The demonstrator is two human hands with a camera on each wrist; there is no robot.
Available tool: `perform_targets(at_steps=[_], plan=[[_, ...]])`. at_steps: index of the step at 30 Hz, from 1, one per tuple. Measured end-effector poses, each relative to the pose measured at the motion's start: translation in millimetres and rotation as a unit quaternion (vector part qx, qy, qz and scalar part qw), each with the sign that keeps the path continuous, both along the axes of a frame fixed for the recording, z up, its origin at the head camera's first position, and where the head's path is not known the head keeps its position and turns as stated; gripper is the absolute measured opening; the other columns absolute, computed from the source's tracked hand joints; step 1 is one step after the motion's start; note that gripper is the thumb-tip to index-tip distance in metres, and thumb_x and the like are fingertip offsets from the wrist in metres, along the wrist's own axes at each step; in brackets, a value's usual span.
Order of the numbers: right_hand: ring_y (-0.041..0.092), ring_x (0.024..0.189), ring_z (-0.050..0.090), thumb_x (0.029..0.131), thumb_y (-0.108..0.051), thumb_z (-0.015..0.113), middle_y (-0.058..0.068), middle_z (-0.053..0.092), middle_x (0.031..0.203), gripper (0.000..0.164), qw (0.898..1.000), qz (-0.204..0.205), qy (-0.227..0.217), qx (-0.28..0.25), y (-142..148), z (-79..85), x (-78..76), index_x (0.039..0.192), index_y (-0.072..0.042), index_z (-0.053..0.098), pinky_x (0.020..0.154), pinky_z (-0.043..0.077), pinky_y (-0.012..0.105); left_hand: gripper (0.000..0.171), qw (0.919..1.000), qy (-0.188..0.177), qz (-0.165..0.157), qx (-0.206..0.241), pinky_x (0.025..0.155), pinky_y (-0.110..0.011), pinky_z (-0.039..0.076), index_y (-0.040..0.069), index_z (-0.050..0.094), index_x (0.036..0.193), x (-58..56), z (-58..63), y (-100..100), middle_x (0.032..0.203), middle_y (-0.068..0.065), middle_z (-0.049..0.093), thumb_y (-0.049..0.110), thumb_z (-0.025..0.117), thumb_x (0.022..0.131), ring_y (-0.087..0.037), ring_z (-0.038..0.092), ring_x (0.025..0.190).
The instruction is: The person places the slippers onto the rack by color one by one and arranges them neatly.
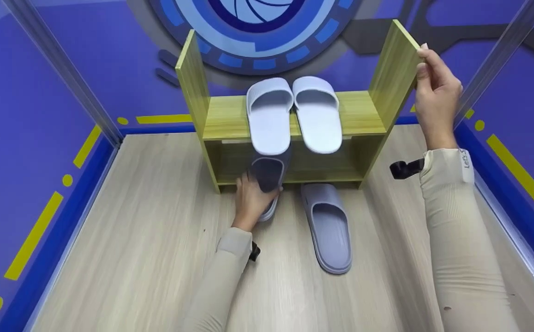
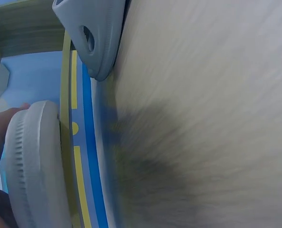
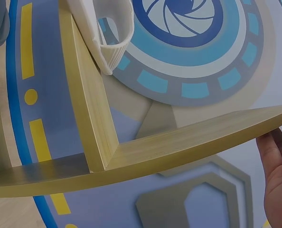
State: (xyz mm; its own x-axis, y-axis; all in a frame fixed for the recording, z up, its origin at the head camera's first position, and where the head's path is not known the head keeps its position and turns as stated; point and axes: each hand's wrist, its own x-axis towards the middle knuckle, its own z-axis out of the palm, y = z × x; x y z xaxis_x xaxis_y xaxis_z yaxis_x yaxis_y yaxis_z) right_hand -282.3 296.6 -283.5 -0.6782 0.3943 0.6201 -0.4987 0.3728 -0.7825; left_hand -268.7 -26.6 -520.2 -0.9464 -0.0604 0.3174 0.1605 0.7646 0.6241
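Observation:
My left hand (image 1: 253, 200) grips a grey slide slipper (image 1: 267, 173) by its sides, its front end over the lower shelf of a small wooden shoe rack (image 1: 359, 113). In the left wrist view that slipper (image 2: 39, 166) shows its ribbed side close to the shelf edge. With thumb and fingers, my right hand (image 1: 438, 94) pinches the top edge of the rack's right side panel (image 1: 393, 69). A second grey slipper (image 1: 333, 235) lies on the floor, strap end toward the rack. Side by side on the upper shelf sit two white slippers (image 1: 270, 131).
Blue and purple printed walls (image 1: 59, 152) with yellow marks enclose the wood-look floor (image 1: 156, 221) at the back and both sides. Metal corner posts (image 1: 63, 60) rise left and right of the rack. A dark wrist device (image 1: 405, 169) sticks out from the right sleeve.

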Motion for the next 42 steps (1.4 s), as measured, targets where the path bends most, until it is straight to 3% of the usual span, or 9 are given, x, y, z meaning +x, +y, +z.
perform_targets(at_steps=[3,7,14,19,24,29,32,37,42], plan=[[0.01,0.122,0.057,0.093,-0.012,0.058,0.006,0.061,0.132,0.025,1.0,0.002,0.002,0.002,0,-1.4,-0.7,0.114,-0.011,0.071,0.094,0.048,0.019,0.097,0.9993,-0.011,-0.018,0.032,0.094,-0.048,0.047,-0.004,0.044,0.136,1.0,-1.1,-4,0.127,-0.023,0.052,0.046,0.084,0.064,-0.039,0.05,0.114],[0.009,0.119,0.059,0.093,-0.012,0.058,0.005,0.062,0.132,0.025,1.0,0.001,-0.002,0.003,0,-2.8,-0.4,0.114,-0.011,0.071,0.084,0.048,0.015,0.105,0.9952,-0.041,-0.048,0.074,0.107,-0.049,0.038,-0.006,0.035,0.143,4.9,-2.4,-9,0.139,-0.027,0.043,0.039,0.086,0.063,-0.042,0.043,0.129],[0.008,0.116,0.061,0.093,-0.015,0.058,0.004,0.061,0.132,0.025,1.0,-0.003,-0.005,0.003,4,-2.0,1.9,0.114,-0.012,0.071,0.083,0.049,0.013,0.105,0.9916,-0.042,-0.086,0.088,0.11,-0.05,0.036,-0.003,0.033,0.146,7.9,-7.2,-9,0.146,-0.028,0.036,0.033,0.085,0.063,-0.042,0.039,0.134],[0.005,0.092,0.064,0.093,-0.017,0.058,0.002,0.061,0.133,0.026,1.0,-0.008,-0.007,-0.001,6,-2.9,3.1,0.115,-0.014,0.071,0.068,0.044,0.015,0.104,0.9911,-0.033,-0.076,0.104,0.11,-0.048,0.036,-0.002,0.032,0.147,7.1,-8.8,-3,0.147,-0.027,0.035,0.029,0.085,0.064,-0.042,0.038,0.134],[0.005,0.079,0.06,0.093,-0.016,0.058,0.002,0.061,0.132,0.025,1.0,-0.003,-0.003,-0.006,5,-2.2,2.5,0.114,-0.013,0.071,0.065,0.043,0.015,0.101,0.9918,-0.021,-0.058,0.112,0.108,-0.049,0.039,-0.001,0.035,0.145,6.2,-8.6,3,0.145,-0.028,0.036,0.03,0.086,0.064,-0.045,0.041,0.131],[0.005,0.108,0.063,0.093,-0.013,0.058,0.005,0.061,0.132,0.025,1.0,0.007,0.002,-0.007,2,0.1,2.5,0.114,-0.012,0.071,0.075,0.046,0.013,0.103,0.9933,-0.019,-0.039,0.107,0.107,-0.047,0.041,-0.001,0.034,0.146,3.8,-8.6,8,0.145,-0.027,0.038,0.035,0.086,0.064,-0.042,0.044,0.13],[0.007,0.11,0.062,0.093,-0.011,0.057,0.006,0.061,0.133,0.025,1.0,0.017,0.005,-0.014,1,0.8,2.6,0.115,-0.011,0.071,0.074,0.046,0.013,0.104,0.9937,-0.028,-0.03,0.104,0.106,-0.047,0.041,0.001,0.032,0.148,2.0,-7.2,10,0.148,-0.026,0.036,0.037,0.085,0.065,-0.042,0.043,0.131],[0.008,0.096,0.063,0.093,-0.014,0.057,0.004,0.06,0.133,0.026,1.0,0.012,-0.001,-0.009,2,-0.5,1.5,0.115,-0.012,0.07,0.068,0.043,0.016,0.105,0.994,-0.038,-0.017,0.102,0.104,-0.048,0.043,0.003,0.03,0.149,-1.5,-5.8,15,0.148,-0.025,0.036,0.039,0.084,0.067,-0.042,0.043,0.131],[0.008,0.107,0.063,0.093,-0.014,0.058,0.004,0.061,0.133,0.025,1.0,0.011,0.002,-0.009,1,-0.6,0.1,0.115,-0.012,0.071,0.071,0.044,0.016,0.106,0.9948,-0.039,-0.011,0.093,0.103,-0.048,0.044,0.002,0.03,0.149,-5.1,-5.5,18,0.145,-0.025,0.039,0.042,0.083,0.067,-0.041,0.045,0.129]])
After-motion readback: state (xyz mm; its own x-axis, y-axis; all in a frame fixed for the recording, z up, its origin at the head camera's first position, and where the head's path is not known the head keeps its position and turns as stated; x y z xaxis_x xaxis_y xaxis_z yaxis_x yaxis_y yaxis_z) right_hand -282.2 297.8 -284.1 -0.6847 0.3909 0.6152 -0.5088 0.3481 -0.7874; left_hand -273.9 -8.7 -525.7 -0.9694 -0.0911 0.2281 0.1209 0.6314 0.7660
